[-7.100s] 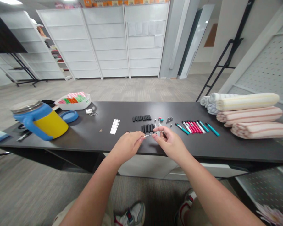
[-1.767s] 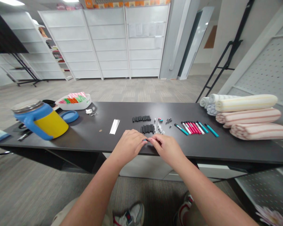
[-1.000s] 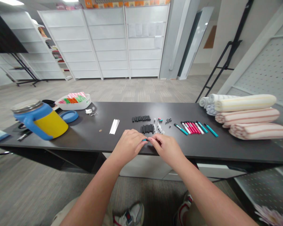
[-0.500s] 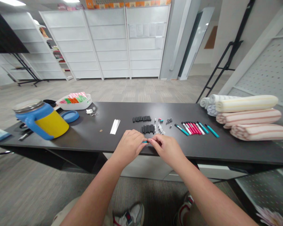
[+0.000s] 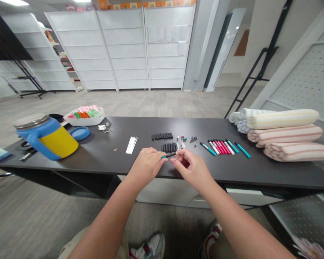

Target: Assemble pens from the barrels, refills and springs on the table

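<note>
Right hand (image 5: 193,165) now loosely spread beside one teal-black pen (image 5: 171,155), pinched in left hand (image 5: 147,163)

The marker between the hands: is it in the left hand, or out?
In. The left hand grips the marker by its teal end; the black part points toward the right hand.

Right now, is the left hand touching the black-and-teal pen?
Touching. In the head view, the left hand pinches the black-and-teal pen at its teal end, the black part sticking out.
</note>
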`<action>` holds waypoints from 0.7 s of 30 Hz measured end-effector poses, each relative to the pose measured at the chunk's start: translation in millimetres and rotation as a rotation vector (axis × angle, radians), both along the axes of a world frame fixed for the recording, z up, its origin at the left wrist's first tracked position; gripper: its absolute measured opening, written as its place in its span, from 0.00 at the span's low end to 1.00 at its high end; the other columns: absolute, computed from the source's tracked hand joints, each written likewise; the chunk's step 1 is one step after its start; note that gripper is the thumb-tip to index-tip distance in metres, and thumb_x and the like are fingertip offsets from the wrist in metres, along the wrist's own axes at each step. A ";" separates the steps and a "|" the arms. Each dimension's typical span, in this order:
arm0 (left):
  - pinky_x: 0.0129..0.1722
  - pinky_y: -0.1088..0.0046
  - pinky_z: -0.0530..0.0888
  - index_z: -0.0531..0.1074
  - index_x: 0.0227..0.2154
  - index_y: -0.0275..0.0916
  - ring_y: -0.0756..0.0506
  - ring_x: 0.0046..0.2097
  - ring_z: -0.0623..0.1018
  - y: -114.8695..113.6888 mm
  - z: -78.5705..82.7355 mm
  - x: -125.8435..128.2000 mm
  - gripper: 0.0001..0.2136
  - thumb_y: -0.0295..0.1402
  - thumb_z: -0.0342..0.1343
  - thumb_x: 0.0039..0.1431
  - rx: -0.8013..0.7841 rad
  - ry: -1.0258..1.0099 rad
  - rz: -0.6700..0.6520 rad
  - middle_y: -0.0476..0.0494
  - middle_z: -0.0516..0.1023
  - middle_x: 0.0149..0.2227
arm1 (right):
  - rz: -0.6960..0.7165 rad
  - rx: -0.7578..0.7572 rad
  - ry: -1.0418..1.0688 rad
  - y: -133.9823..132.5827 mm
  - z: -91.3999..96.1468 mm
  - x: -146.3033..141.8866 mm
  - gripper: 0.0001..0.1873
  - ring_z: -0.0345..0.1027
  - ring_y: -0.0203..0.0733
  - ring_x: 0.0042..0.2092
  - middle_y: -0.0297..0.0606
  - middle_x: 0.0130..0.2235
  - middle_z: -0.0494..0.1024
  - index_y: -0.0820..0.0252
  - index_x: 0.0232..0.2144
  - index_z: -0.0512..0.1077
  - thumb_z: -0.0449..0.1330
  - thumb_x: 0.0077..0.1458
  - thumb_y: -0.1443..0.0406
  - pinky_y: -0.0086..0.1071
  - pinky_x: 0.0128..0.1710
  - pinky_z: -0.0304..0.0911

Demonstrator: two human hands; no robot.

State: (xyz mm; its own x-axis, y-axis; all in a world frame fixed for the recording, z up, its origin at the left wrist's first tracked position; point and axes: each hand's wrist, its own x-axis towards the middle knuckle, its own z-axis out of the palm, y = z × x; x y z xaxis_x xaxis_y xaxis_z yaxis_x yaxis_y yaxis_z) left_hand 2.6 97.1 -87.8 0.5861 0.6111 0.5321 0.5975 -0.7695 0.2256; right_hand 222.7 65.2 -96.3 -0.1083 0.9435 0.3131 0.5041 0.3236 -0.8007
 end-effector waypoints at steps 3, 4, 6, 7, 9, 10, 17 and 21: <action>0.47 0.60 0.70 0.74 0.47 0.39 0.40 0.45 0.76 -2.0 1.9 0.9 0.09 0.35 0.50 0.76 -0.009 -0.049 -0.017 0.41 0.82 0.42 | 0.061 -0.028 0.096 -0.3 0.3 1.3 0.15 0.66 0.37 0.28 0.30 0.29 0.76 0.56 0.46 0.74 0.64 0.63 0.54 0.31 0.29 0.60; 0.47 0.60 0.70 0.75 0.47 0.39 0.40 0.45 0.76 -3.6 2.3 2.4 0.10 0.35 0.50 0.76 -0.022 -0.061 -0.028 0.41 0.82 0.42 | 0.079 -0.032 0.118 -0.4 1.3 1.8 0.15 0.67 0.38 0.29 0.31 0.30 0.76 0.56 0.47 0.75 0.64 0.63 0.54 0.31 0.30 0.61; 0.46 0.60 0.70 0.75 0.47 0.40 0.40 0.44 0.76 -7.6 2.3 7.0 0.10 0.35 0.49 0.76 -0.053 -0.085 -0.054 0.41 0.82 0.42 | 0.107 -0.041 0.158 -0.3 4.4 3.2 0.16 0.68 0.39 0.30 0.33 0.31 0.78 0.56 0.47 0.78 0.63 0.63 0.54 0.31 0.31 0.62; 0.45 0.60 0.70 0.75 0.46 0.39 0.41 0.44 0.76 -9.7 2.0 9.7 0.11 0.35 0.48 0.76 -0.069 -0.098 -0.064 0.41 0.81 0.41 | 0.117 -0.048 0.177 -0.3 6.2 4.1 0.16 0.69 0.39 0.31 0.34 0.31 0.79 0.56 0.47 0.79 0.64 0.63 0.53 0.32 0.32 0.63; 0.44 0.61 0.70 0.75 0.43 0.40 0.41 0.43 0.76 -13.0 0.8 15.3 0.11 0.35 0.48 0.76 -0.105 -0.125 -0.078 0.42 0.81 0.40 | 0.139 -0.055 0.214 0.0 9.3 6.5 0.16 0.70 0.40 0.32 0.36 0.32 0.80 0.56 0.45 0.81 0.64 0.63 0.53 0.33 0.33 0.65; 0.44 0.62 0.71 0.75 0.42 0.40 0.41 0.43 0.76 -14.3 0.1 17.8 0.10 0.35 0.48 0.76 -0.127 -0.145 -0.085 0.42 0.80 0.39 | 0.160 -0.053 0.230 0.2 10.4 7.8 0.16 0.72 0.41 0.33 0.36 0.33 0.81 0.56 0.45 0.81 0.64 0.63 0.53 0.33 0.34 0.66; 0.42 0.66 0.73 0.77 0.37 0.41 0.44 0.40 0.78 -21.4 -4.5 32.6 0.07 0.38 0.61 0.69 -0.269 -0.310 0.005 0.46 0.81 0.37 | 0.175 -0.134 0.320 2.4 10.3 15.4 0.16 0.63 0.36 0.27 0.33 0.28 0.76 0.57 0.38 0.82 0.67 0.60 0.51 0.31 0.27 0.58; 0.47 0.63 0.74 0.78 0.41 0.41 0.42 0.44 0.79 -20.8 0.7 31.1 0.09 0.41 0.59 0.71 -0.195 -0.305 -0.041 0.44 0.83 0.40 | 0.125 -0.174 0.451 6.2 6.6 17.9 0.20 0.57 0.34 0.25 0.33 0.27 0.73 0.59 0.32 0.79 0.70 0.54 0.47 0.30 0.25 0.53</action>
State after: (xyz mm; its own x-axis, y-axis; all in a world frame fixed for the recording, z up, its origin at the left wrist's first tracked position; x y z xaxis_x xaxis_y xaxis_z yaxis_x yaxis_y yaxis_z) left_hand 33.7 76.2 -87.1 0.4443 0.6976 0.5621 0.4493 -0.7164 0.5338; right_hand 240.6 71.4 -89.6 -0.1135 0.9745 0.1937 0.0608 0.2014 -0.9776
